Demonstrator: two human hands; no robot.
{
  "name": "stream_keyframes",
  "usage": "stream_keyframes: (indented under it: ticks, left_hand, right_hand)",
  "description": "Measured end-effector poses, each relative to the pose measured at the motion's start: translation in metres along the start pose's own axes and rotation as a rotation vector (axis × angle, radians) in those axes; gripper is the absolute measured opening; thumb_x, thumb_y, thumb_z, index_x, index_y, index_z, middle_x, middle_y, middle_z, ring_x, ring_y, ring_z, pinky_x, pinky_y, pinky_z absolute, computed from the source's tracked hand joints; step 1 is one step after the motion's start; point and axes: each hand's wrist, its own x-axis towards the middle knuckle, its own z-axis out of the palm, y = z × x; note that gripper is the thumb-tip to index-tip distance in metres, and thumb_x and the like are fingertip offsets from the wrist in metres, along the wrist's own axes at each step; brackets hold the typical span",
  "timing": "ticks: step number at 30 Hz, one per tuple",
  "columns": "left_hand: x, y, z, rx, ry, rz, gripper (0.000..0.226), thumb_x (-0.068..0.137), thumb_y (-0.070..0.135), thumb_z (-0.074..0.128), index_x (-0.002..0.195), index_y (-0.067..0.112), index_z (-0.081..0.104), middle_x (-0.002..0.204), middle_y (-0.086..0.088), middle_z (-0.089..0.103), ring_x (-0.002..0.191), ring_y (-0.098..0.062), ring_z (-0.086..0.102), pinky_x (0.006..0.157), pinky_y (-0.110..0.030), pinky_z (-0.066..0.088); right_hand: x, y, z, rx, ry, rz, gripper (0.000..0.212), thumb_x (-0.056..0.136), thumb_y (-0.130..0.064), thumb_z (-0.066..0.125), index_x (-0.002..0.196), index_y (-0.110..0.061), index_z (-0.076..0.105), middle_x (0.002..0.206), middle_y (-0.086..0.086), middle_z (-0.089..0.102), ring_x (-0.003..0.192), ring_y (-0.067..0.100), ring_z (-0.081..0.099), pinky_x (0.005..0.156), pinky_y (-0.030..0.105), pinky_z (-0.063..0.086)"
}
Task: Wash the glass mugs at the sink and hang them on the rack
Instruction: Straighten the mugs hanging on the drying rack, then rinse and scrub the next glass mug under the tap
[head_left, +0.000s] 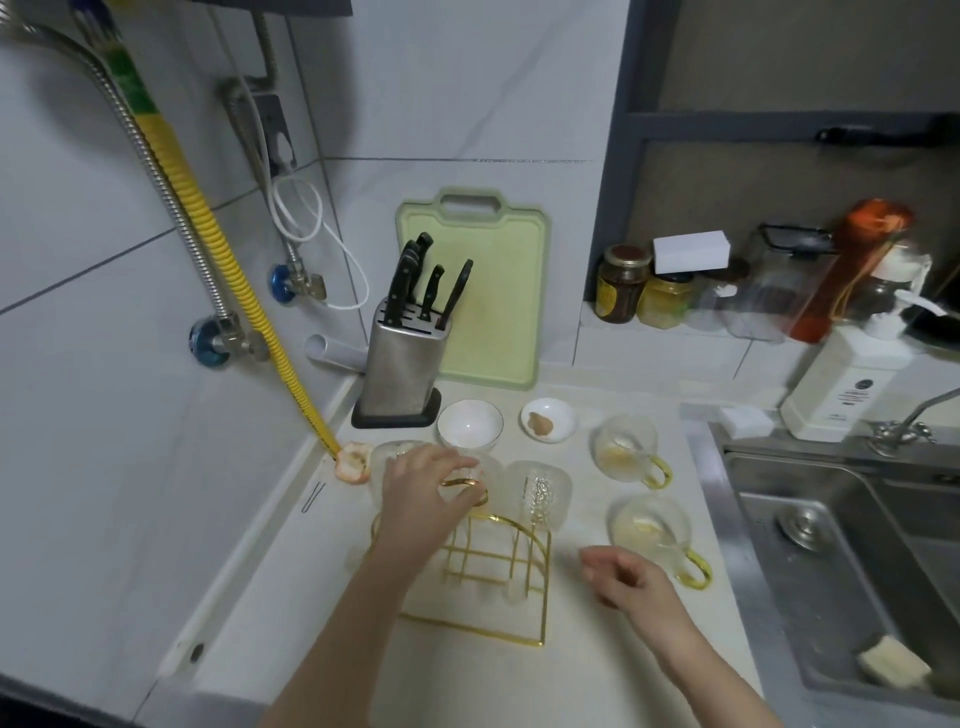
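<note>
A glass mug (470, 480) is sitting upside down on the far left of the gold rack (488, 566), and the left hand (426, 491) is pinching its gold handle. Another inverted mug (537, 493) is hanging just right of it. The right hand (628, 577) is hovering loosely curled, holding nothing, beside the near dirty mug (652, 530); a second dirty mug (626, 449) is standing farther back. The sink (852, 545) is lying to the right.

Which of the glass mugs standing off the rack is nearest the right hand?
The nearer glass mug, directly beside the right hand; the other upright mug stands farther back, by the small dish.
</note>
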Motion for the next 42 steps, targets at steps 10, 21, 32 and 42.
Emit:
stream_keyframes:
  ticks: [10,21,32,42]
  left_hand:
    - [-0.050,0.111,0.128,-0.165,-0.127,0.088,0.048,0.081,0.040,0.044,0.129,0.044,0.042,0.113,0.022,0.050,0.103,0.011,0.049,0.090,-0.024,0.048]
    - [-0.035,0.134,0.231,-0.134,-0.363,-0.408,0.076,0.082,-0.003,0.056,0.146,0.017,0.021,0.145,0.010,0.029,0.141,-0.008,0.023,0.105,-0.004,0.015]
    - [-0.046,0.142,0.238,-0.292,-0.381,-0.519,0.080,0.077,0.006,0.067,0.145,0.019,0.027,0.142,0.001,0.038,0.128,-0.013,0.039,0.109,-0.030,0.036]
    - [-0.046,0.209,0.246,-0.324,-0.426,-0.136,0.106,0.044,0.072,0.063,0.134,0.022,0.038,0.119,0.009,0.041,0.117,-0.010,0.040,0.105,-0.030,0.036]
  right_hand:
    - [0.032,0.039,-0.124,-0.326,0.255,-0.033,0.029,0.078,0.008,0.066,0.075,-0.020,0.068,0.087,0.024,0.066,0.079,0.028,0.061,0.065,0.005,0.042]
    - [0.061,0.049,-0.151,-0.481,-0.140,0.104,0.005,0.090,-0.021,0.053,0.094,-0.024,0.057,0.089,-0.005,0.061,0.082,0.012,0.055,0.062,0.015,0.038]
    - [0.059,0.038,-0.183,-0.485,-0.190,-0.009,0.008,0.096,-0.021,0.049,0.089,-0.022,0.051,0.089,-0.004,0.060,0.080,0.009,0.054,0.065,0.012,0.037]
    - [-0.022,0.007,-0.256,-0.420,0.104,-0.135,0.027,0.093,-0.014,0.055,0.091,-0.041,0.055,0.081,-0.026,0.069,0.083,-0.017,0.058,0.076,0.005,0.042]
